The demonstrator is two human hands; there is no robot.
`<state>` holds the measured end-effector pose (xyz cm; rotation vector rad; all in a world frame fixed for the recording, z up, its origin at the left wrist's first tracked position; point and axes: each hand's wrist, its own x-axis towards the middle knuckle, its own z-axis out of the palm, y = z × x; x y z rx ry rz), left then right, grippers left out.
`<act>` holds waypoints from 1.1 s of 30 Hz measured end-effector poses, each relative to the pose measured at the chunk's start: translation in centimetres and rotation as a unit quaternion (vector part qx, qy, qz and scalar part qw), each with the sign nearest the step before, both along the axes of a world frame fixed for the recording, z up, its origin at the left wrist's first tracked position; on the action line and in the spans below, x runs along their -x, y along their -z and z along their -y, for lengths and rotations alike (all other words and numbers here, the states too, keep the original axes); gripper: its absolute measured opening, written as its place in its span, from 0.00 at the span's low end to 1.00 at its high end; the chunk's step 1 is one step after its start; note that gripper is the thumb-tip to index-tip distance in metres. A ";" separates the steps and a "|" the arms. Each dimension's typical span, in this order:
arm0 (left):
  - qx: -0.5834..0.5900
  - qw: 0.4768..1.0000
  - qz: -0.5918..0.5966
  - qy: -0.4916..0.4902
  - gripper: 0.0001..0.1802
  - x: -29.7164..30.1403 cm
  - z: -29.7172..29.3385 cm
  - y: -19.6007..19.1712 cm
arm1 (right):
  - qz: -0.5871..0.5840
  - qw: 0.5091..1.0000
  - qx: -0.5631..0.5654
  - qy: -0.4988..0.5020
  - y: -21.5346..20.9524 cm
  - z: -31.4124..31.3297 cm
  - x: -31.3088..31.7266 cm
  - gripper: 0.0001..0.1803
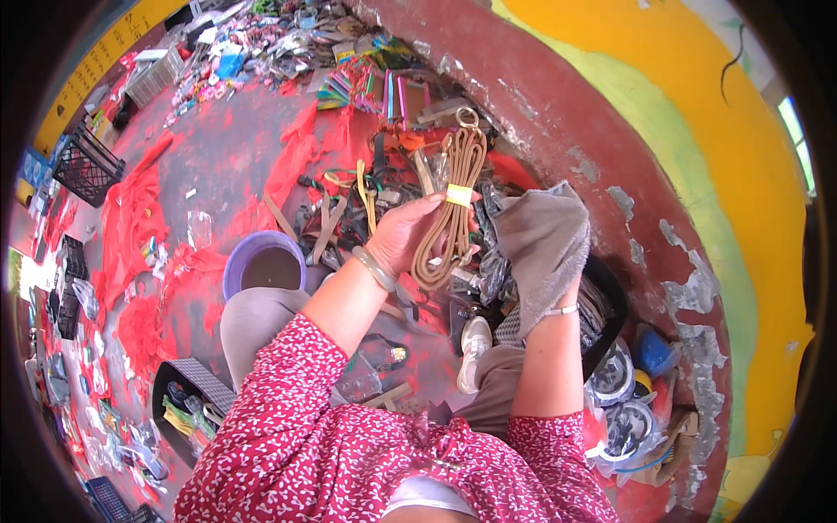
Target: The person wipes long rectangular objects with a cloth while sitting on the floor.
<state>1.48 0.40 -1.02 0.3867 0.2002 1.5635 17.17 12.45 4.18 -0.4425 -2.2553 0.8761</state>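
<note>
My left hand [408, 228] is closed round a coiled brown cord [453, 228], held up in front of me. A yellow paper band [459, 194] wraps the coil at its middle, and a metal ring [467, 117] sits at its top end. To the right, a grey cloth [545, 231] covers my right hand down to the wrist, close beside the cord but apart from it. The cloth hides the fingers of that hand. Below and behind the cord lies a pile of straps and belts [336, 213], some tan, some black.
A purple bucket [234, 277] with dark liquid stands by my left knee. Black bins [166, 418] [610, 301] flank me. Wrapped round items [628, 427] lie by the peeling wall [697, 296]. Small goods [261, 52] heap at the back. A black crate [87, 167] stands far left.
</note>
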 end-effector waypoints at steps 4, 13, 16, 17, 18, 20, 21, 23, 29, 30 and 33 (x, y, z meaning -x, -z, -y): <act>0.081 0.973 -0.205 -0.069 0.25 -0.6 2.1 -5.4 | 0.102 0.919 -0.353 0.147 -1.0 0.2 0.2 0.02; 0.248 0.939 -0.180 -0.158 0.19 -1.4 1.5 -4.1 | 0.010 0.997 0.006 0.071 0.0 5.6 4.6 0.16; 0.163 0.882 -0.367 -0.246 0.18 -3.9 1.0 -4.5 | -0.364 0.786 0.433 -0.250 4.5 5.4 6.7 0.19; 0.178 0.896 -0.350 -0.206 0.17 -3.5 0.8 -3.8 | -0.402 0.733 0.459 -0.301 5.2 4.5 7.3 0.21; 0.146 0.869 -0.421 -0.216 0.17 -3.8 0.7 -3.2 | -0.422 0.685 0.489 -0.337 6.1 3.4 7.6 0.22; 0.045 0.784 -0.562 -0.260 0.19 -2.8 0.2 0.9 | -0.435 0.573 0.601 -0.348 9.3 0.6 8.1 0.22; 0.037 0.737 -0.637 -0.222 0.21 -3.0 0.0 1.3 | -0.447 0.511 0.658 -0.324 11.5 -1.8 7.6 0.21; 0.076 0.734 -0.648 -0.186 0.20 -2.8 0.5 2.4 | -0.416 0.570 0.682 -0.192 9.6 -0.8 6.9 0.21; 0.126 0.742 -0.615 -0.234 0.21 -1.6 0.3 0.9 | -0.308 0.708 0.635 0.007 1.2 4.5 7.9 0.24; 0.120 0.727 -0.619 -0.271 0.22 -0.9 0.3 1.1 | -0.320 0.724 0.611 -0.020 2.2 5.3 8.3 0.26; 0.134 0.695 -0.643 -0.292 0.20 -0.2 0.0 1.2 | -0.391 0.726 0.559 -0.087 5.9 6.0 8.2 0.29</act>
